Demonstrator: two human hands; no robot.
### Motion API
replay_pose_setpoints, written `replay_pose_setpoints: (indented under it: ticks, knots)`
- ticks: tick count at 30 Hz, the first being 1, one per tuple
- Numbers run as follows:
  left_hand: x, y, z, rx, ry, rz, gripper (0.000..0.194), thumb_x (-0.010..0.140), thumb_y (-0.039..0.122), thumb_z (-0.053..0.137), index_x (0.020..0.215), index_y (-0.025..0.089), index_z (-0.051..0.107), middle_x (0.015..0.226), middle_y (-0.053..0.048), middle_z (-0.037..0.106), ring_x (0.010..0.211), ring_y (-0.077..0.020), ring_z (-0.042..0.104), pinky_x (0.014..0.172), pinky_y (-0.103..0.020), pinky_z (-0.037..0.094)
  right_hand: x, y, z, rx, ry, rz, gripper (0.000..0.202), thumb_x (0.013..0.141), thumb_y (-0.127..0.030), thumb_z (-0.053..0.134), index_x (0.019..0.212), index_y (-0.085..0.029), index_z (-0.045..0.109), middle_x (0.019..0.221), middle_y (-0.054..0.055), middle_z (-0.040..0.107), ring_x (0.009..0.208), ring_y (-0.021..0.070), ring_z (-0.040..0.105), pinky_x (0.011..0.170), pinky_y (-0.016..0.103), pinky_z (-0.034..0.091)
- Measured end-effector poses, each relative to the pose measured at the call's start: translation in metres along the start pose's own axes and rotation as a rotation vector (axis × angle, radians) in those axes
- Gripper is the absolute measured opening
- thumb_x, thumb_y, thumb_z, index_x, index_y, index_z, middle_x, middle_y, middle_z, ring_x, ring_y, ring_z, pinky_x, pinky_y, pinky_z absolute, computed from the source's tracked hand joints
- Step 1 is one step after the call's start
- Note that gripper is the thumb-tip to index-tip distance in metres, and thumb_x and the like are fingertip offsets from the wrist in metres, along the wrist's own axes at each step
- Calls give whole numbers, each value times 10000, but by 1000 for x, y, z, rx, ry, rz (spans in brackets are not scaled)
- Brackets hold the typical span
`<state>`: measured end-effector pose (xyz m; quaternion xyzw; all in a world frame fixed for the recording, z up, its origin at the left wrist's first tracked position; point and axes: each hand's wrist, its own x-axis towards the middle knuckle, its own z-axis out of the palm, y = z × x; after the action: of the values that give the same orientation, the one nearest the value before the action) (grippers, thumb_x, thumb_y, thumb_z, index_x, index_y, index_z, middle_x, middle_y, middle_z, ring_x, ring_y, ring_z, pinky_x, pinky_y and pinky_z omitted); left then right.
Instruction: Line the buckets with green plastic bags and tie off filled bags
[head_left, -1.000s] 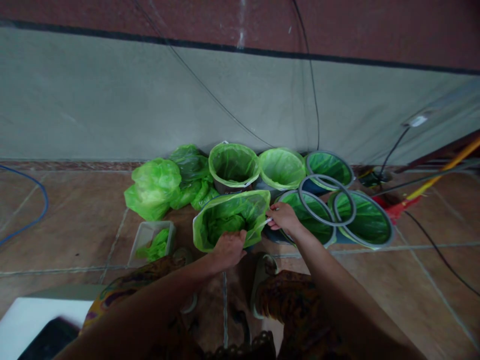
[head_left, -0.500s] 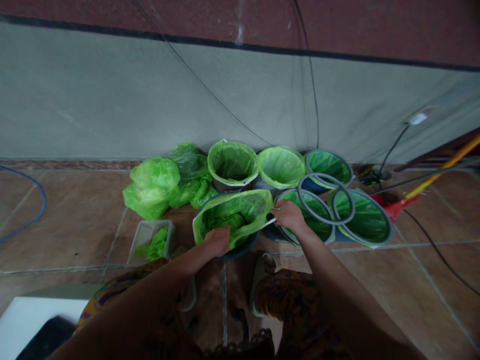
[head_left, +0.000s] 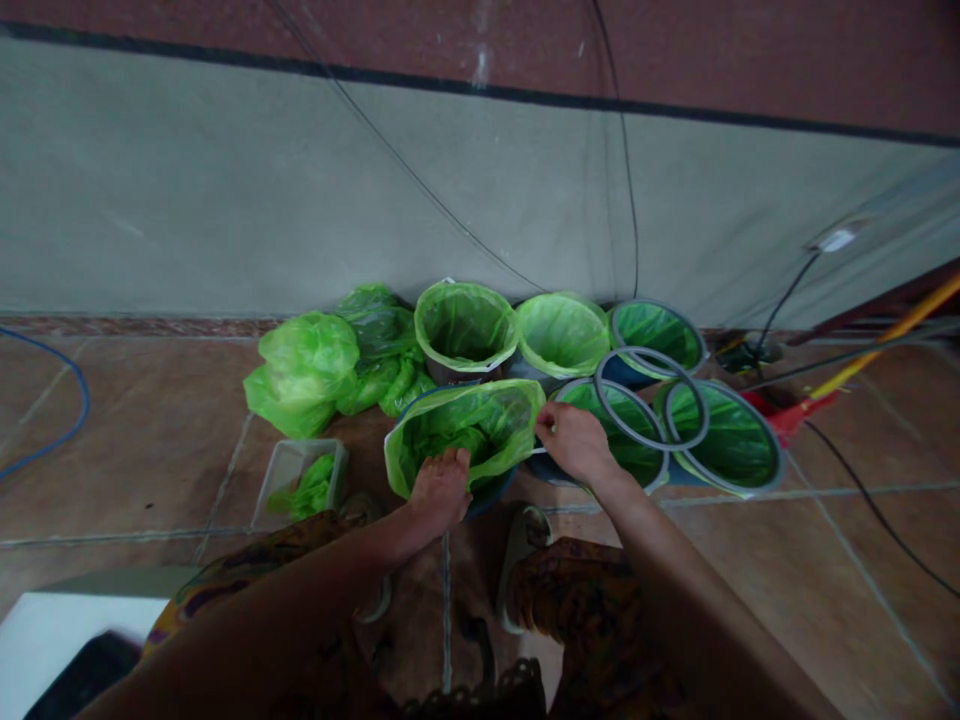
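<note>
A green bin bag [head_left: 504, 412] hangs open in a dark blue bin [head_left: 493, 492] on the floor in front of me. My left hand [head_left: 441, 490] has its fingers curled over the bag's near edge. At the bag's right edge, my right hand [head_left: 574, 438] is closed in a pinch, with a short white strip just below its fingers. Crumpled green plastic lies inside the bag. Right of it, two loose grey rings [head_left: 651, 440] rest across the tops of neighbouring bins.
Several lined bins, including a brown one [head_left: 442, 370], stand along the wall. Green plastic bags [head_left: 307, 365] are heaped at left, beside a clear tub [head_left: 281, 475] holding more green plastic. A yellow-handled red tool [head_left: 795, 412] leans at right. Cables cross the floor and wall.
My left hand has come slightly up and right along the bag's near edge, its fingers now further over it. My right hand has shifted slightly left at the bag's right edge.
</note>
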<state>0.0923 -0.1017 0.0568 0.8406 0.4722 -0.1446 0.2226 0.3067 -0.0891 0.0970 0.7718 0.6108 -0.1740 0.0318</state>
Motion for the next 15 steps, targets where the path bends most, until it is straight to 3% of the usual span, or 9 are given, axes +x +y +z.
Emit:
replay_pose_setpoints:
  ticks: [6, 10, 15]
  knots:
    - [-2, 0, 7, 34, 49, 104, 287, 841, 125, 522, 1109, 131, 627, 1198, -163, 592, 1116, -297, 572, 964, -419, 460, -20, -10, 21, 51, -169, -266, 192, 840, -151, 576, 905, -198, 750, 972, 66, 752, 947, 207, 675, 845, 256, 458]
    - [-1, -2, 15, 83, 54, 161, 294, 902, 142, 442, 1098, 132, 661, 1121, -162, 635, 1087, -309, 587, 952, -451, 446, -20, -11, 39, 10, -187, -307, 265, 807, -90, 560, 991, -160, 738, 1065, 109, 734, 1018, 227, 667, 913, 275, 456]
    - [6, -8, 24, 115, 70, 121, 326, 943, 138, 393, 1067, 152, 694, 1073, -146, 685, 1070, -288, 607, 1012, -461, 405, -11, -10, 57, -48, -228, -348, 282, 866, -123, 526, 1081, -147, 708, 1152, 143, 712, 1118, 248, 640, 971, 287, 447]
